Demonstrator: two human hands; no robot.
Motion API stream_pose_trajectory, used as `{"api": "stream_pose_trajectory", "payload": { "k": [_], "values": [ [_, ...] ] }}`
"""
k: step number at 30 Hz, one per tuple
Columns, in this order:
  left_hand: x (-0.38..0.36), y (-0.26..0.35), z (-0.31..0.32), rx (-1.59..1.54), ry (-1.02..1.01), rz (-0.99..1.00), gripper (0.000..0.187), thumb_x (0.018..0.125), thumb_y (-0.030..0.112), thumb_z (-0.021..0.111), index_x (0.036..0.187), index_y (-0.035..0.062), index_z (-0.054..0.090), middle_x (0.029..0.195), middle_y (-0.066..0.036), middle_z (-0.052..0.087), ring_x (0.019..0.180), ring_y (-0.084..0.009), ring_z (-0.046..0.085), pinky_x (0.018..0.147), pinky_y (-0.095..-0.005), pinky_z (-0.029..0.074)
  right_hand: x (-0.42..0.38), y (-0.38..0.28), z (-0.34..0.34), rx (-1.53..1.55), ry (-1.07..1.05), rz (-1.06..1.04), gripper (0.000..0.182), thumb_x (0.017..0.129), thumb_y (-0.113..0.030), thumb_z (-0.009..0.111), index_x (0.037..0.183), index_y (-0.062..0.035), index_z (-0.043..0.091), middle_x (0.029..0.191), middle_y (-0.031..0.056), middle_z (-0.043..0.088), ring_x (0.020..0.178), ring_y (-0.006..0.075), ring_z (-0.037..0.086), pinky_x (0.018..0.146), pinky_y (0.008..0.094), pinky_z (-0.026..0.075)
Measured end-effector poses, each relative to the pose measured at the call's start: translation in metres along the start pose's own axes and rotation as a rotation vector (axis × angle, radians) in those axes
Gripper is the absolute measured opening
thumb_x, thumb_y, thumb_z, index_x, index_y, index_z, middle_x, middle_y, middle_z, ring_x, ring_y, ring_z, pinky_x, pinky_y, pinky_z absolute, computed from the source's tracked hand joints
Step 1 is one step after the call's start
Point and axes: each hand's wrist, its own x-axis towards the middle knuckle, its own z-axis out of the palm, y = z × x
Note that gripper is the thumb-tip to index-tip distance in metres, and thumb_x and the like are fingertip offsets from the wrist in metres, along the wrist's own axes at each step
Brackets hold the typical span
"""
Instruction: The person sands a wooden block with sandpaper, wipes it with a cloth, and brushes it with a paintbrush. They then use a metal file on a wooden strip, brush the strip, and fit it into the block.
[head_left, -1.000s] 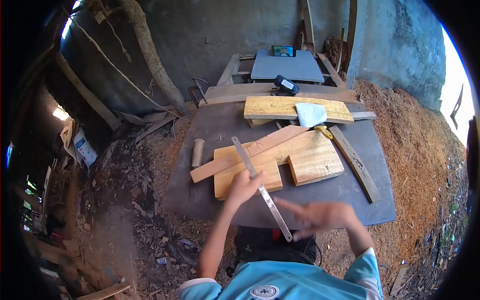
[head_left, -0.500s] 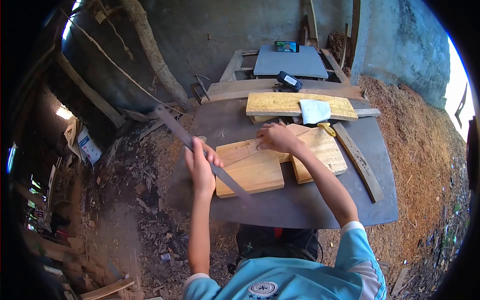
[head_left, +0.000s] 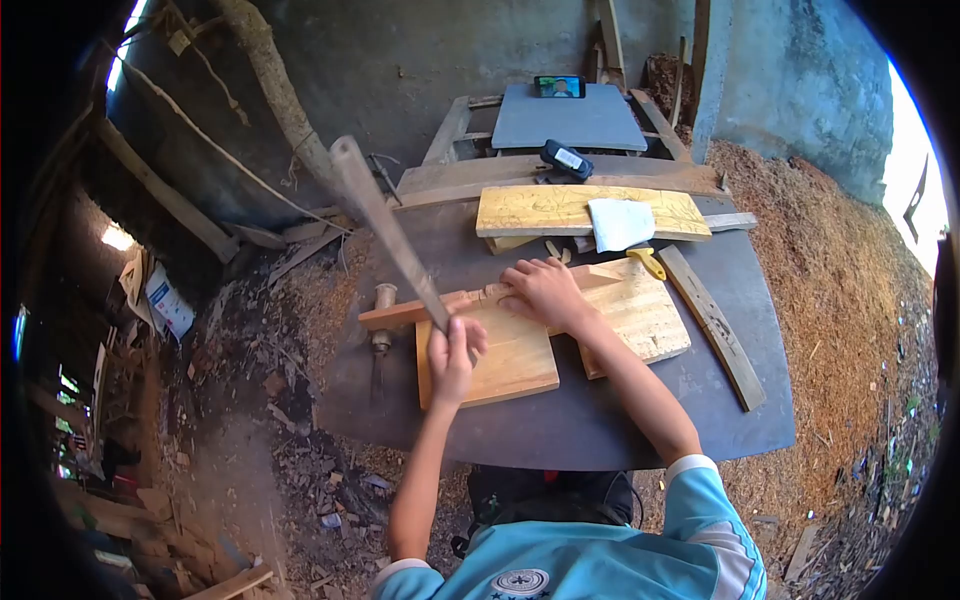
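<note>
My left hand [head_left: 455,355] is closed around the lower part of a steel ruler [head_left: 390,235], which tilts up and away to the left and is slightly blurred. A narrow wooden strip [head_left: 400,313] with notches cut near its middle lies across two thick wooden boards, the left board [head_left: 495,365] and the right board [head_left: 645,320]. My right hand [head_left: 548,295] grips the strip from above near the notches, fingers bent over it. Beside the strip's left end lies a chisel-like tool [head_left: 381,340], partly covered by the strip.
A carved yellowish board [head_left: 500,212] with a white cloth [head_left: 621,224] lies behind. Nearby are a yellow-handled tool [head_left: 647,263], a slim wooden piece [head_left: 712,328] and a dark device [head_left: 567,160]. A phone [head_left: 559,87] stands on the grey panel [head_left: 570,120]. Wood shavings [head_left: 820,300] cover the floor at right.
My left hand has moved right and down, swinging the ruler more upright. The wooden strip now sits raised on its edge, its left end showing beyond the left board. My right hand stays on it.
</note>
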Motion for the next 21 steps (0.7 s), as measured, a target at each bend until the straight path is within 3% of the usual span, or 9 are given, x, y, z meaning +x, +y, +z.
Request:
{"api": "stream_pose_trajectory", "payload": {
  "k": [3,4,8,11,15,16,19,20,21],
  "values": [
    [0.004,-0.012,-0.014,0.148,0.030,-0.190,0.027,0.097,0.023,0.035,0.113,0.0041,0.047,0.065,0.001,0.046,0.053,-0.0040,0.041,0.048,-0.0195,0.034,0.003,-0.001,0.002,0.015,0.010,0.020,0.028,0.076,-0.032,0.061,0.092,-0.0093,0.057,0.083,0.0070,0.060,0.083,0.0234,0.059,0.072,0.0357,0.042],
    [0.009,-0.014,-0.019,0.193,0.058,-0.152,0.029,0.097,0.027,0.035,0.113,0.0045,0.046,0.061,0.003,0.040,0.052,-0.0037,0.036,0.045,-0.0196,0.030,0.005,-0.002,0.003,-0.001,0.011,0.032,0.029,0.075,-0.032,0.062,0.092,-0.0087,0.057,0.083,0.0071,0.061,0.083,0.0240,0.059,0.073,0.0359,0.043],
    [0.025,-0.004,-0.037,0.297,0.067,-0.272,0.032,0.098,0.031,0.032,0.106,0.0033,0.046,0.060,0.000,0.044,0.047,-0.0044,0.038,0.042,-0.0199,0.031,0.018,-0.007,0.010,0.054,-0.006,0.067,0.028,0.074,-0.030,0.062,0.091,-0.0084,0.058,0.085,0.0063,0.061,0.085,0.0245,0.059,0.076,0.0362,0.045],
    [0.029,0.002,-0.042,0.280,-0.005,-0.402,0.033,0.098,0.032,0.031,0.102,0.0038,0.047,0.060,0.000,0.045,0.046,-0.0036,0.039,0.041,-0.0198,0.031,0.031,-0.021,0.029,0.004,0.084,0.057,0.020,0.072,-0.026,0.062,0.080,-0.0082,0.059,0.084,0.0054,0.061,0.081,0.0236,0.061,0.070,0.0363,0.046],
    [0.032,-0.031,-0.052,0.721,-0.028,-0.127,0.035,0.097,0.030,0.033,0.095,0.0002,0.052,0.060,-0.006,0.050,0.048,-0.0100,0.048,0.043,-0.0254,0.039,0.038,-0.038,0.033,-0.050,0.046,0.105,0.024,0.074,-0.028,0.061,0.085,-0.0071,0.057,0.082,0.0062,0.061,0.083,0.0232,0.060,0.075,0.0367,0.044],
    [0.032,-0.028,-0.051,0.841,-0.004,-0.071,0.036,0.095,0.028,0.037,0.089,-0.0029,0.055,0.068,-0.016,0.058,0.060,-0.0251,0.059,0.056,-0.0370,0.046,0.038,-0.040,0.034,-0.061,0.030,0.111,0.026,0.075,-0.030,0.061,0.086,-0.0071,0.056,0.085,0.0067,0.060,0.086,0.0233,0.060,0.077,0.0370,0.043],
    [0.033,-0.019,-0.041,0.969,-0.014,-0.028,0.035,0.094,0.025,0.037,0.089,-0.0039,0.056,0.077,-0.024,0.060,0.076,-0.0396,0.059,0.069,-0.0444,0.045,0.035,-0.038,0.034,-0.101,-0.012,0.123,0.030,0.078,-0.034,0.059,0.090,-0.0069,0.054,0.090,0.0080,0.060,0.091,0.0238,0.058,0.080,0.0377,0.041],
    [0.032,-0.015,-0.037,0.941,-0.004,-0.105,0.034,0.094,0.023,0.037,0.087,-0.0038,0.057,0.084,-0.027,0.059,0.086,-0.0450,0.054,0.075,-0.0483,0.042,0.035,-0.037,0.034,-0.111,-0.013,0.120,0.031,0.078,-0.035,0.059,0.090,-0.0069,0.054,0.090,0.0083,0.060,0.091,0.0241,0.058,0.080,0.0377,0.041],
    [0.031,-0.017,-0.035,0.961,-0.003,-0.100,0.033,0.094,0.024,0.036,0.088,-0.0038,0.055,0.083,-0.027,0.059,0.085,-0.0454,0.054,0.074,-0.0491,0.042,0.036,-0.038,0.034,-0.121,-0.012,0.114,0.031,0.078,-0.035,0.059,0.091,-0.0069,0.053,0.091,0.0087,0.060,0.091,0.0244,0.058,0.080,0.0378,0.041]
  ]
}}
